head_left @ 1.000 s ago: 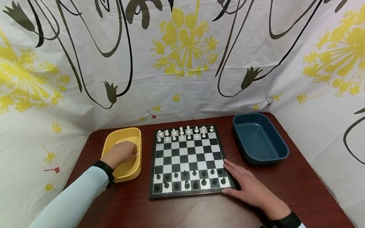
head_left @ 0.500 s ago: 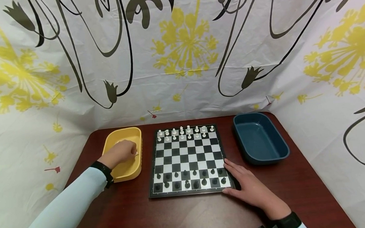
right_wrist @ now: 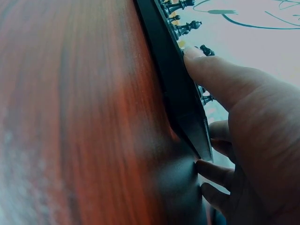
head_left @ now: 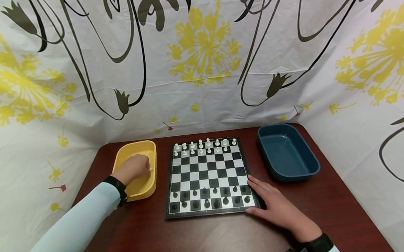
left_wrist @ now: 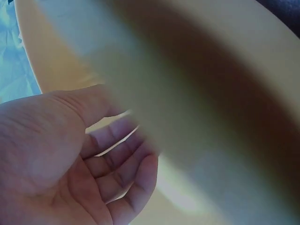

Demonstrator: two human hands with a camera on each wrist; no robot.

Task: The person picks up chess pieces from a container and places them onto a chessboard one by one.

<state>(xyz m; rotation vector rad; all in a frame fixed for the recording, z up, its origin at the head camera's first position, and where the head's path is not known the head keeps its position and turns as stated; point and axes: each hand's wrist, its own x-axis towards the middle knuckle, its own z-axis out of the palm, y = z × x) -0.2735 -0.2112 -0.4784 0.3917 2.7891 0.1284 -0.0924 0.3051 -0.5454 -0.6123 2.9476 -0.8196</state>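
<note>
My left hand (head_left: 146,168) is inside the yellow tray (head_left: 134,145), fingers curled, pinching a small white chess piece (head_left: 151,169) at its tips. The left wrist view shows that hand's palm and loosely bent fingers (left_wrist: 122,164) against the tray wall (left_wrist: 215,93), and the piece is hidden there. My right hand (head_left: 262,201) lies flat at the near right corner of the chessboard (head_left: 208,173). Its thumb (right_wrist: 211,70) lies along the board's edge (right_wrist: 171,79). White pieces (head_left: 204,146) fill the far rows and black pieces (head_left: 206,203) the near rows.
An empty dark blue tray (head_left: 287,154) stands right of the board. The dark red table (head_left: 201,236) is walled in by a flowered curtain (head_left: 199,65) at the back and both sides. The table's back corners are rounded.
My left hand has shifted only slightly within the yellow tray. The right hand and the board have not moved.
</note>
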